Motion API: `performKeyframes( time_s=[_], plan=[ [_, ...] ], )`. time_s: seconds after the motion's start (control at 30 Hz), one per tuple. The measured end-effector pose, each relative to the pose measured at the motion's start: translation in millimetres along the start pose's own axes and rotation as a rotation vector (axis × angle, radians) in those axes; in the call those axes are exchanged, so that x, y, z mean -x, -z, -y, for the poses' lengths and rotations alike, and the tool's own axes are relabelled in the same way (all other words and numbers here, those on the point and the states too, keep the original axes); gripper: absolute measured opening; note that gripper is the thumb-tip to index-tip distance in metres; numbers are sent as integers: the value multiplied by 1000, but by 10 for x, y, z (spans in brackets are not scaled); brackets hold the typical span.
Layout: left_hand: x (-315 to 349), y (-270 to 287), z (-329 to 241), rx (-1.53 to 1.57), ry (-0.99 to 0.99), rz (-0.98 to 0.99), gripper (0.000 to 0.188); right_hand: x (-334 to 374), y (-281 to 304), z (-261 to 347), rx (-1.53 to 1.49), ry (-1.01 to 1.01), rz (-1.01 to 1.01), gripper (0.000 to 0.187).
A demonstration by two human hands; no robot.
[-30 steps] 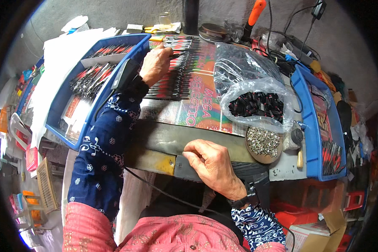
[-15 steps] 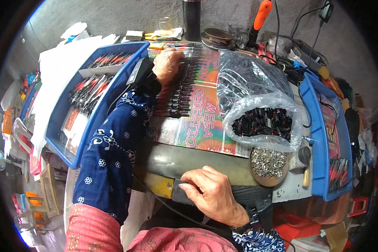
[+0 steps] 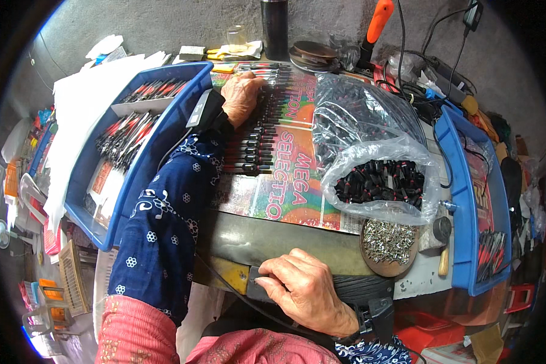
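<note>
My left hand (image 3: 241, 97) lies over the far end of a row of slim black-and-red pen-like pieces (image 3: 252, 148), its fingers bent down among them. What the fingertips pinch is hidden under the hand. The pieces lie side by side on a colourful printed sheet (image 3: 297, 200). At the near edge of the bench, my right hand (image 3: 306, 294) rests with loosely bent fingers, the thumb apart and nothing visible between them. Beneath its fingertips is a dark block (image 3: 259, 285) beside a yellow patch.
On the left stands a blue tray (image 3: 130, 203) of similar pieces. A clear bag (image 3: 428, 203) of black-and-red parts and a round dish (image 3: 400, 272) of small metal parts sit on the right, near another blue tray (image 3: 464, 242). A cable (image 3: 224, 282) crosses the near edge.
The whole view has shifted slightly. My left hand stays at the far end of the row, and my right hand keeps nearly the same place and shape.
</note>
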State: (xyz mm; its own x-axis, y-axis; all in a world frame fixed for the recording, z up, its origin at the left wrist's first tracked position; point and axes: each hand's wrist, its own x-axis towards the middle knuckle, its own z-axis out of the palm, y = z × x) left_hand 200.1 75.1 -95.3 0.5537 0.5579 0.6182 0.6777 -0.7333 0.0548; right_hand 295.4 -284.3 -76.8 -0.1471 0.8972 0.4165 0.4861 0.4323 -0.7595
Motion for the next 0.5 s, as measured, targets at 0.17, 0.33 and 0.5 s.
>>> performKeyframes(
  time_s=[0.17, 0.33, 0.5],
  plan=[
    [-16, -33, 53, -31, -56, -26, 23, -7, 5, 11, 1, -6, 11, 13],
    [-35, -108, 66, -49, 4, 20, 24, -6, 14, 20, 5, -14, 17, 13],
    [1, -40, 8, -22, 23, -2, 23, 5, 14, 21, 30, -27, 41, 14]
  ],
)
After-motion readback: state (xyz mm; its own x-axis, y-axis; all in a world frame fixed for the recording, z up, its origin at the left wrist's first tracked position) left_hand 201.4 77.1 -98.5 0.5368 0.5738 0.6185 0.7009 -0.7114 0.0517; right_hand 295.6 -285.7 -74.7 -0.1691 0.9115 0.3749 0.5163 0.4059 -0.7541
